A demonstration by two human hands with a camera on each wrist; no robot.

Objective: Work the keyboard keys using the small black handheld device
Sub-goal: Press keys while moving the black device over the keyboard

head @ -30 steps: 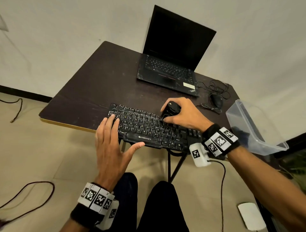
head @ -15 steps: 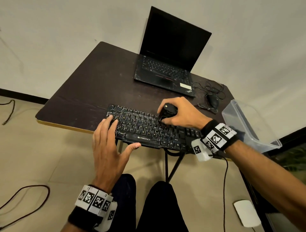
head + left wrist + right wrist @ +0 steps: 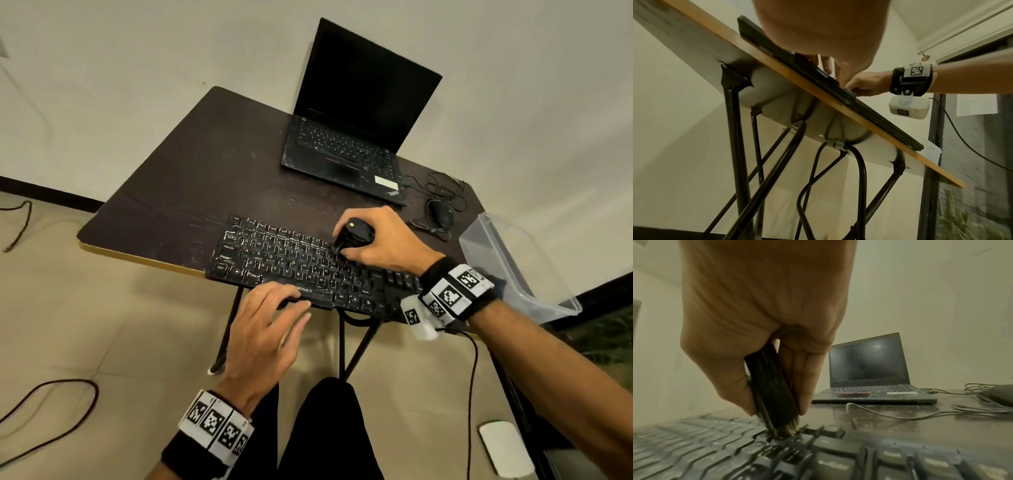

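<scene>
A black keyboard (image 3: 294, 263) lies at the near edge of the dark table (image 3: 178, 185). My right hand (image 3: 383, 240) grips the small black handheld device (image 3: 354, 234) upright, its bristled tip pressed among the keys in the upper right part of the key field. In the right wrist view the device (image 3: 772, 386) stands between thumb and fingers, its tip (image 3: 789, 428) touching the keys (image 3: 818, 456). My left hand (image 3: 270, 325) has straight fingers resting on the keyboard's front edge at the space bar. The left wrist view shows the keyboard's edge (image 3: 818, 71) from below.
An open black laptop (image 3: 356, 123) stands at the back of the table. A wired black mouse (image 3: 442, 212) lies to its right. A clear plastic tub (image 3: 513, 267) hangs off the right edge. Cables and a white object (image 3: 503, 448) lie on the floor. Table legs (image 3: 735, 146) stand below.
My left hand slid from the keyboard's left end to the middle of its front edge. My right hand kept the device on the keys with little shift.
</scene>
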